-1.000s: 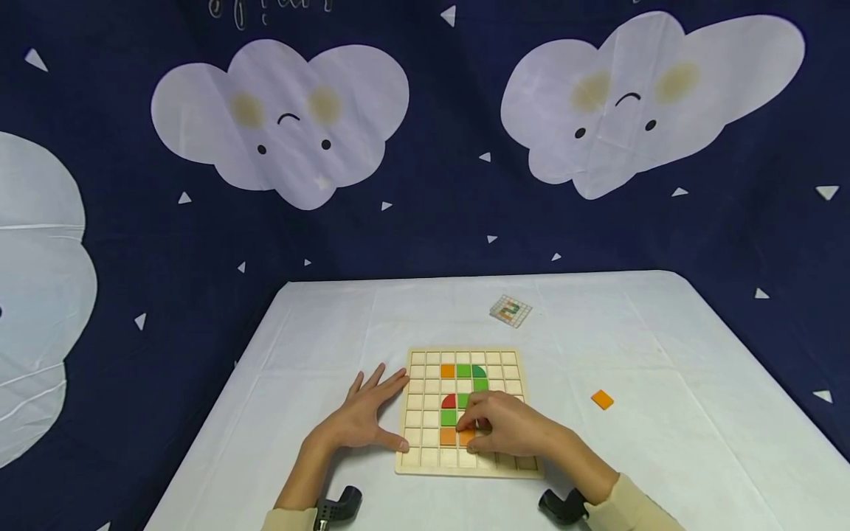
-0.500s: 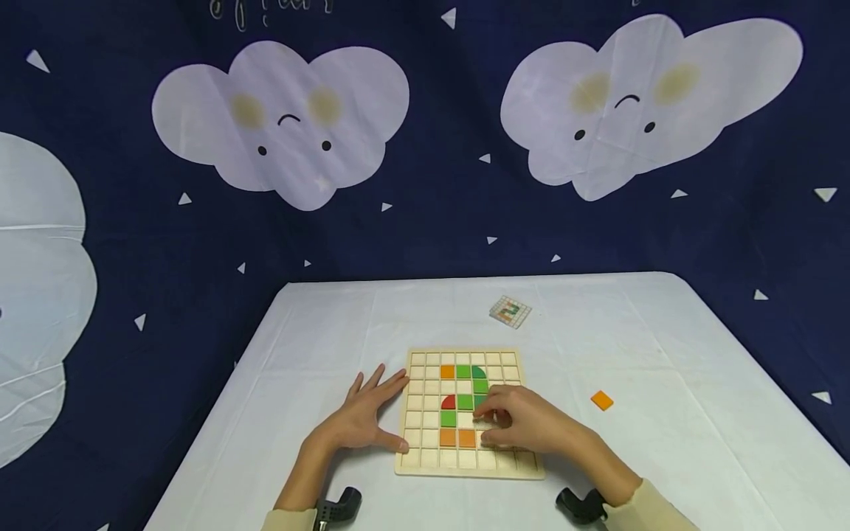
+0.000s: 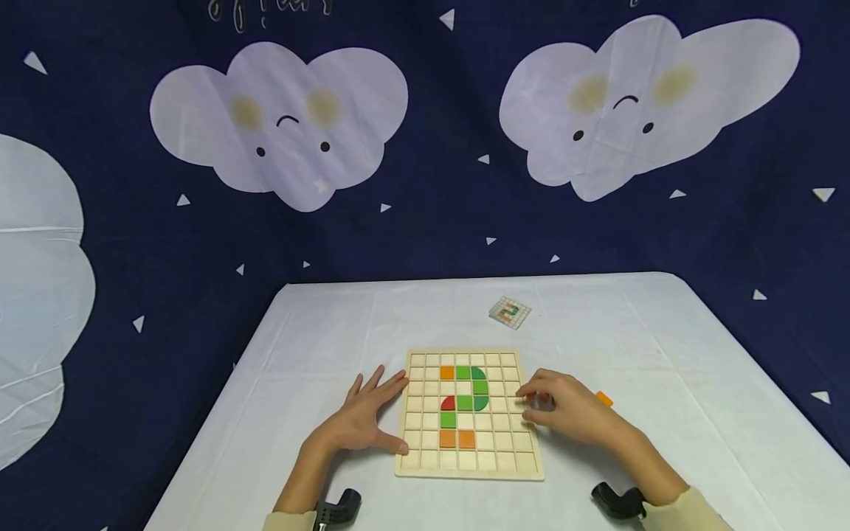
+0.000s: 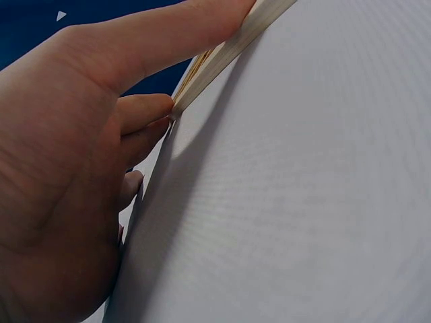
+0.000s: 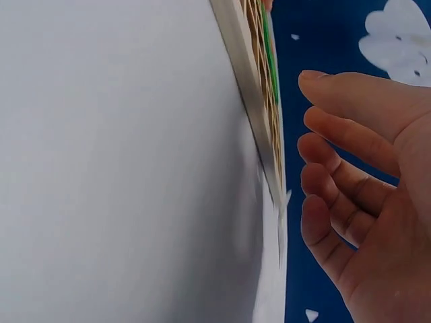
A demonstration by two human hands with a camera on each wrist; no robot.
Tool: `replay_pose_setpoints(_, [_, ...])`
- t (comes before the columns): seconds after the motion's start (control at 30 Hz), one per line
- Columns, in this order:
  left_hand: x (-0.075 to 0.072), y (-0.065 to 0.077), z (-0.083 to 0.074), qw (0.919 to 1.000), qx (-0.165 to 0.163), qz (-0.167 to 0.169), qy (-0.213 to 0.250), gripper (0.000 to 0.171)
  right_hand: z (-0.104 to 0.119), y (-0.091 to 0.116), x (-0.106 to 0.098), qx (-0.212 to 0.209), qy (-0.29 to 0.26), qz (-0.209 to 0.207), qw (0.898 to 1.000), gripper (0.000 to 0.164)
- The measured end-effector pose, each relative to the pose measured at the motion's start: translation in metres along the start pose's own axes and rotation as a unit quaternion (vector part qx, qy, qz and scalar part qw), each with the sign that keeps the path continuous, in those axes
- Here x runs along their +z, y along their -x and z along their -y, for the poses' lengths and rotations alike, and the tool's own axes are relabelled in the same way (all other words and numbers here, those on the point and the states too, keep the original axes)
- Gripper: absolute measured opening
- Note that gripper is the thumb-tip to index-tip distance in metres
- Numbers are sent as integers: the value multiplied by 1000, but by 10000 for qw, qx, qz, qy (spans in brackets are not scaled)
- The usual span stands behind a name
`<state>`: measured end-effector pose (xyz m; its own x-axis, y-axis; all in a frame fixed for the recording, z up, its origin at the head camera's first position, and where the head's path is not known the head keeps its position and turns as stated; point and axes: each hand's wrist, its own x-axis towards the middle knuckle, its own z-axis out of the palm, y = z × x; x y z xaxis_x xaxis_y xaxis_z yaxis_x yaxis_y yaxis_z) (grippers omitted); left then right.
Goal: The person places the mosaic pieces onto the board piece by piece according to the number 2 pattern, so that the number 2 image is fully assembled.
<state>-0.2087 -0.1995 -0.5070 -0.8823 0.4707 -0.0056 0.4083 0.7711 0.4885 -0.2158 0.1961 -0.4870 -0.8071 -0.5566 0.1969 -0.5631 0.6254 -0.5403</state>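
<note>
A wooden grid board (image 3: pixel 505 463) lies on the table, bearing several coloured tiles: orange squares (image 3: pixel 467 439), green squares (image 3: pixel 464 403), dark green rounded pieces (image 3: pixel 481 404) and a red rounded piece (image 3: pixel 448 404). With fingers spread, my left hand (image 3: pixel 358 422) touches the board's left edge; in the left wrist view its thumb (image 4: pixel 168 40) rests against the wooden side. Over the board's right edge hovers my right hand (image 3: pixel 571 409), its fingers loosely bent. The right wrist view shows nothing between those fingers (image 5: pixel 350 134). One loose orange tile (image 3: pixel 603 399) is partly hidden behind the right hand.
Farther back on the white-covered table (image 3: pixel 372 317) lies a small card (image 3: pixel 510 313) printed with a coloured grid pattern. Black wrist devices (image 3: pixel 341 507) sit at both wrists. Behind the table hangs a dark blue cloth (image 3: pixel 451 221) with clouds.
My right hand has moved right, away from the lower orange tiles to the board's right edge, uncovering the green and dark green pieces. My left hand has stayed in place.
</note>
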Motion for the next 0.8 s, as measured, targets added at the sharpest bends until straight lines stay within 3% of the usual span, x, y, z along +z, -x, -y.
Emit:
replay_pose_setpoints(0.2, [-1,-1,-1,10000,77,-26,16,121,-15,13,-13,340,43,-270,9990,27])
replay_pose_setpoints(0.4, [-1,-1,-1,9999,106,-69,17,120,-28,21,-20,312,4,-618,9976,24])
replay_pose_setpoints(0.5, [-1,0,-2,10000,64,-19,47,120,-33,26,-23,315,-35,-678,9972,25])
replay_pose_setpoints(0.8, [-3,2,-2,10000,62,-11,32,119,-51,42,-34,851,-295,-740,9932,27])
